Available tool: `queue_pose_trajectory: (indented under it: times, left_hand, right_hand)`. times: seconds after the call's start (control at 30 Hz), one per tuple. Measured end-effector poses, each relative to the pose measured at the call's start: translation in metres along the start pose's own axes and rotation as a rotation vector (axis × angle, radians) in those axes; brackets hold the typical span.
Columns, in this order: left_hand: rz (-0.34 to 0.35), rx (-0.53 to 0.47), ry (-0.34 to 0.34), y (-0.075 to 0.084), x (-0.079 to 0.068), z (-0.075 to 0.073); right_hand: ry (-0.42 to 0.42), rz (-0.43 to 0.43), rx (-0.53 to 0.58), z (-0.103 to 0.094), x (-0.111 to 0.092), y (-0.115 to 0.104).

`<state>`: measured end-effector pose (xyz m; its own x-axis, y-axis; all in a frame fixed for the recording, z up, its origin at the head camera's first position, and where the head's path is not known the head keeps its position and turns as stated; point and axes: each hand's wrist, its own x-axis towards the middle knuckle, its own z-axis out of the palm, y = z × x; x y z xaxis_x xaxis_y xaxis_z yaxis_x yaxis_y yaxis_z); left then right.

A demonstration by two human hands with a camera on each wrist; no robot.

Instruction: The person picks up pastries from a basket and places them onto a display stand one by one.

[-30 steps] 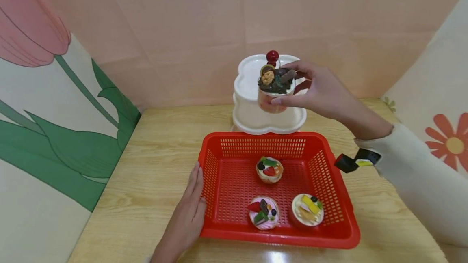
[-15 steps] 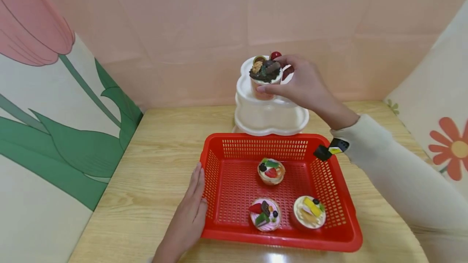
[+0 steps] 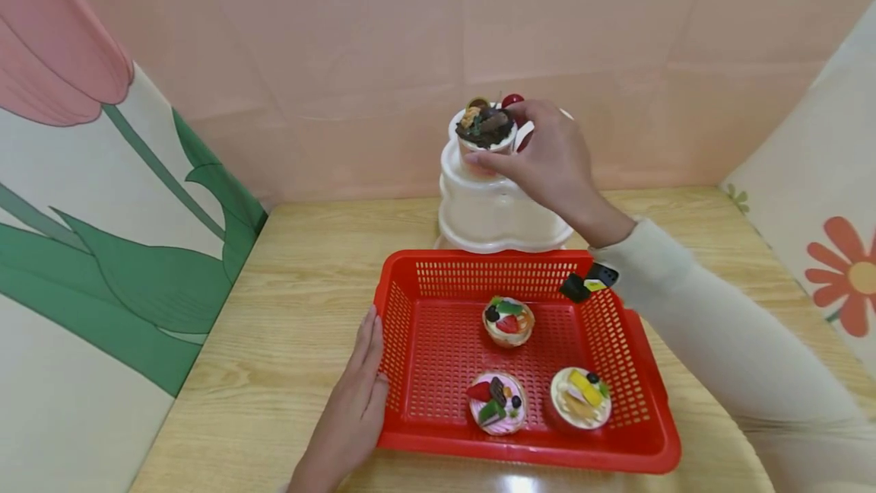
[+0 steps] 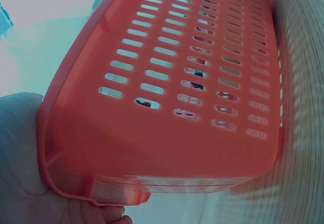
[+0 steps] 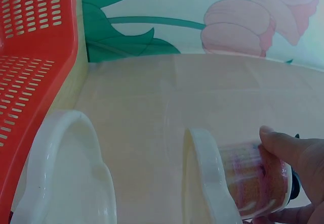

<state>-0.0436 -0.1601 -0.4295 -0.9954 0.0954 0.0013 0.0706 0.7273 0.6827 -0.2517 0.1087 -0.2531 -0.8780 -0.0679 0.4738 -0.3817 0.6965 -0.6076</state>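
Note:
My right hand (image 3: 554, 162) pinches a clear dessert cup (image 3: 487, 143) topped with dark chocolate pieces, a walnut and a red cherry. In the right wrist view the layered side of that cup shows, its base right at the top tier of a white scalloped two-tier stand (image 5: 211, 178). Thumb and fingers hold the cup near its rim. My left hand (image 3: 352, 402) rests along the left side of a red plastic basket (image 3: 534, 459), fingers straight. Within the basket sit a fruit tart (image 3: 508, 322), a pink-cream tart (image 3: 497, 404) and a yellow-topped cream cup (image 3: 580, 399).
The wooden table (image 3: 308, 272) holds the basket directly in front of the stand. Behind the stand hangs a pink cloth (image 3: 342, 97). Flower-printed panels flank the table, with a tulip panel (image 3: 89, 173) on the left.
My right hand has moved left and away from me with the chocolate cup, bringing it over the stand's top tier and lower onto it. The left hand and basket stay put.

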Motion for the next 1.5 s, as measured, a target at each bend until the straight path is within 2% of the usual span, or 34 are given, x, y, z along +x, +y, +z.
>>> queue_pose_trajectory:
  times: [0.23, 0.43, 0.83, 1.27, 1.5]
  left_hand:
    - [-0.006, 0.001, 0.004, -0.001, -0.002, 0.000]
    - [-0.006, -0.007, 0.011, -0.001, -0.003, 0.001]
    - [0.014, -0.013, 0.023, -0.001, -0.003, 0.002]
    - [0.006, -0.020, 0.026, -0.002, -0.002, 0.003]
    - [-0.003, -0.027, 0.031, -0.001, -0.002, 0.003]
  right_hand:
    - [0.026, 0.012, -0.075, 0.009, -0.002, -0.005]
    - [0.042, -0.023, -0.113, 0.017, -0.004, -0.005]
    - [0.010, -0.054, -0.180, 0.019, -0.003, -0.002]
    - [0.005, -0.084, -0.154, 0.016, -0.006, 0.000]
    - [-0.017, -0.060, -0.022, 0.014, -0.009, 0.009]
